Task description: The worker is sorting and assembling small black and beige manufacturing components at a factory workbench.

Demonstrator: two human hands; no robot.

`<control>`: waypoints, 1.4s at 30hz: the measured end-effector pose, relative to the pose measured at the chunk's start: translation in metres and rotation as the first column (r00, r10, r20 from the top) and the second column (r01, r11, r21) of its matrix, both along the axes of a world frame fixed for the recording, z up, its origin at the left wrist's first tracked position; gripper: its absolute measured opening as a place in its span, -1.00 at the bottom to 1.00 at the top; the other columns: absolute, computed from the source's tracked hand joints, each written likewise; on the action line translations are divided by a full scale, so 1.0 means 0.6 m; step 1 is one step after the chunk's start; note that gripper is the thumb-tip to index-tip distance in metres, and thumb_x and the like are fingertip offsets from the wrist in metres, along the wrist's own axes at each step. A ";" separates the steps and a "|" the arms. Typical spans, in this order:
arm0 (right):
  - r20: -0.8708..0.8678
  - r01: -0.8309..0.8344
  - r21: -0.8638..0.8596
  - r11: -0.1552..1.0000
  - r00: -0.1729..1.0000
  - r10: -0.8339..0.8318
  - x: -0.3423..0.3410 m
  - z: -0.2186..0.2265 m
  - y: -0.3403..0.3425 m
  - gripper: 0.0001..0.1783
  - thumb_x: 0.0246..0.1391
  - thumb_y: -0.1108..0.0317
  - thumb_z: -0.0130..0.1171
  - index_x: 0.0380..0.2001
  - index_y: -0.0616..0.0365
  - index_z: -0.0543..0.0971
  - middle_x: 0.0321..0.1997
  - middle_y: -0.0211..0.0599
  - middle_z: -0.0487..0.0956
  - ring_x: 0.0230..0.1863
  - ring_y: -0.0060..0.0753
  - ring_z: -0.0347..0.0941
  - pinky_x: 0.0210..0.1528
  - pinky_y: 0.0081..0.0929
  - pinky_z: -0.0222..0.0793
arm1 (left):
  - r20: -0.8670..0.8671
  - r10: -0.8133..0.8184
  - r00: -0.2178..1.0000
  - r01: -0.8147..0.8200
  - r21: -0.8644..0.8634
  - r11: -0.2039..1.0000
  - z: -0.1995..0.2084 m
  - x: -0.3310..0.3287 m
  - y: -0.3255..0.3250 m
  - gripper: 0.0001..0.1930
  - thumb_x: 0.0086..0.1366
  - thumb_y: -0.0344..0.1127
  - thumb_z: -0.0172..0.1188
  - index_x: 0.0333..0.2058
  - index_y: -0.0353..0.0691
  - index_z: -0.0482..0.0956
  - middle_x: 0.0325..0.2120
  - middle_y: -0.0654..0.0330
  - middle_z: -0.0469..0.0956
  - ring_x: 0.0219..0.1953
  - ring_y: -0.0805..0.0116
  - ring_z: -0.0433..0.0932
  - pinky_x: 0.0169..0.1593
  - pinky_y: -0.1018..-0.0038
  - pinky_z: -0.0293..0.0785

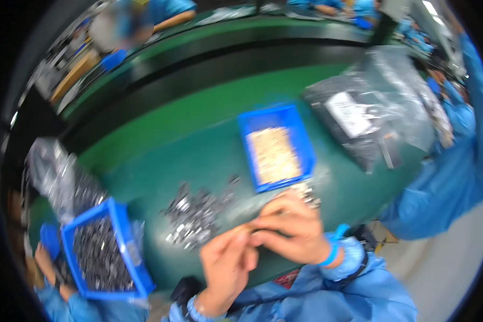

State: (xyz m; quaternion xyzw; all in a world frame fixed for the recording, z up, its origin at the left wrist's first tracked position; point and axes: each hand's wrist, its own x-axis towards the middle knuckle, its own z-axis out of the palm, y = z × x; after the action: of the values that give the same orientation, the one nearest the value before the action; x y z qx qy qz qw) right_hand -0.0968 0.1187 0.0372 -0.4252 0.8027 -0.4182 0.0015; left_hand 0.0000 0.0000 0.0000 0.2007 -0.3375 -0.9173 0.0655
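Note:
My left hand and my right hand meet at the near edge of the green table, fingertips pinched together. Whatever sits between the fingertips is too small and blurred to name. Just beyond the right hand lies a small heap of pale, shiny pieces. Behind that stands a blue bin holding many small cream-coloured pieces. Left of my hands, loose small dark pieces with shiny faces are spread over the green tabletop.
At the left, a blue bin full of dark pieces stands beside a clear plastic bag. A large plastic bag of dark items with a white label lies at the far right. People in blue work around the table and beyond it.

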 end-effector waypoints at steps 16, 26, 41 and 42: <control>-0.036 -0.046 -0.365 0.930 0.999 0.035 -0.004 -0.031 -0.100 -0.90 -0.03 0.37 0.13 -0.52 0.13 0.45 -0.41 -0.40 0.39 -0.34 -0.34 0.29 -0.17 -0.37 0.11 | -0.125 -0.088 0.988 -0.030 -0.722 0.691 0.057 -0.032 -0.127 -0.90 0.15 -0.54 0.08 -0.40 -0.50 0.49 -0.41 0.13 0.46 -0.46 0.47 0.35 -0.37 0.61 0.26; 0.494 0.170 -0.582 0.795 0.851 0.179 -0.015 -0.019 -0.067 -0.95 -0.06 0.47 0.16 -0.46 0.21 0.53 -0.40 -0.33 0.50 -0.37 -0.50 0.40 -0.25 -0.52 0.31 | -0.207 -0.081 0.975 -0.067 -0.620 0.781 0.037 -0.046 -0.115 -0.90 0.09 -0.54 0.17 -0.39 -0.44 0.55 -0.39 0.05 0.50 -0.48 0.43 0.45 -0.41 0.58 0.40; 0.203 0.092 -0.403 0.910 0.979 -0.009 0.015 -0.029 -0.100 -0.91 -0.15 0.44 0.24 -0.47 0.14 0.56 -0.47 -0.42 0.51 -0.47 -0.46 0.39 -0.30 -0.47 0.12 | -0.247 -0.012 0.969 -0.119 -0.508 0.853 0.021 -0.028 -0.120 -0.86 0.07 -0.58 0.19 -0.34 -0.39 0.57 -0.25 0.11 0.41 -0.26 0.44 0.40 -0.22 0.62 0.36; 0.199 0.103 -0.398 0.912 0.980 -0.024 0.015 -0.030 -0.100 -0.91 -0.16 0.45 0.23 -0.48 0.14 0.56 -0.47 -0.42 0.51 -0.47 -0.47 0.39 -0.30 -0.47 0.11 | -0.225 -0.009 0.974 -0.098 -0.458 0.883 0.019 -0.027 -0.120 -0.86 0.07 -0.58 0.19 -0.34 -0.39 0.58 -0.25 0.12 0.40 -0.25 0.43 0.38 -0.21 0.60 0.35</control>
State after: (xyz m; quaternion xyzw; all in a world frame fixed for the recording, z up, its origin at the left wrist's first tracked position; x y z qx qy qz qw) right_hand -0.0879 0.0585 0.0191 -0.3482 0.7077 -0.6143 -0.0240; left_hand -0.0165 -0.0720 0.0116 0.0838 -0.5340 -0.8240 0.1700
